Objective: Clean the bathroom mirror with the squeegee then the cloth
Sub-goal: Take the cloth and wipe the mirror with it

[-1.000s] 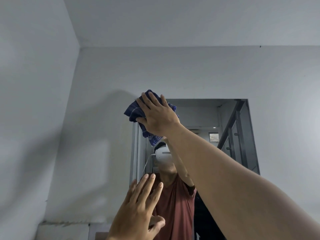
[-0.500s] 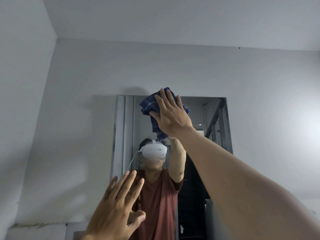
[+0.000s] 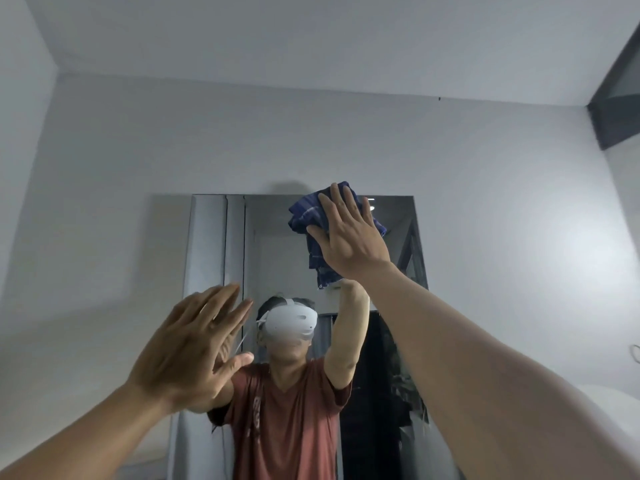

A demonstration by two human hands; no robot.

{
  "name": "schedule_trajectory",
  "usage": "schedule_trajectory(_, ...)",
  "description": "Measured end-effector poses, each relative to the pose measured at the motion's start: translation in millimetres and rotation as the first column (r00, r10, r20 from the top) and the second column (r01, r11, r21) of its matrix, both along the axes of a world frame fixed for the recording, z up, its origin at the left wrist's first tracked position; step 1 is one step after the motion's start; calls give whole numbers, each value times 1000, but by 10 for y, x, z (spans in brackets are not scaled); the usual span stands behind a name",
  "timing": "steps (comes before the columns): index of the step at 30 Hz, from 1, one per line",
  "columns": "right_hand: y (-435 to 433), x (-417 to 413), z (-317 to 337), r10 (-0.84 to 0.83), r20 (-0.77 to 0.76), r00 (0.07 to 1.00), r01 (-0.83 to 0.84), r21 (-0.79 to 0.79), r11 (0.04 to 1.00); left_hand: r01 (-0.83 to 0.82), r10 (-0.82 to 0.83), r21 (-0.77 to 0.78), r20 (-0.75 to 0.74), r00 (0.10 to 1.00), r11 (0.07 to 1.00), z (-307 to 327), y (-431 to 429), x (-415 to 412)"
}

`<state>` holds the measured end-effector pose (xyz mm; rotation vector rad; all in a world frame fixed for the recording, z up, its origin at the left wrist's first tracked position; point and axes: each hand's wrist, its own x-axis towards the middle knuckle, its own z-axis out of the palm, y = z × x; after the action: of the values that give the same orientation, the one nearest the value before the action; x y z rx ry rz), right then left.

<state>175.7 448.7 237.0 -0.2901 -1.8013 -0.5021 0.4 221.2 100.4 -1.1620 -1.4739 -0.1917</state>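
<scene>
While the right hand (image 3: 349, 237) presses the blue cloth (image 3: 317, 237) flat against the mirror (image 3: 270, 244), the left hand (image 3: 194, 348) spreads wide, empty.

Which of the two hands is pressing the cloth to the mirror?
The right hand, raised at the mirror's top edge, flat over the blue cloth. The left hand is lower, open and empty.

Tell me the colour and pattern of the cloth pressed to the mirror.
Dark blue with lighter checked lines: the cloth, best seen in the head view.
</scene>
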Motion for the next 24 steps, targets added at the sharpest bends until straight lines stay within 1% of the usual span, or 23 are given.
schedule_trajectory(4, -3, 3, -24, -3, -16, 1000, 3, 16, 1000, -27, 28, -12, 31, 999, 1000, -36, 41, -3)
schedule_trajectory(14, 67, 67, -50, 3, -12, 1000, -2, 20, 1000, -27, 28, -16, 47, 999, 1000, -35, 39, 2)
schedule_trajectory(24, 412, 413, -124, -17, -62, 998, 10, -108, 994, 2, -1, -5, 59, 998, 1000, -62, 59, -16)
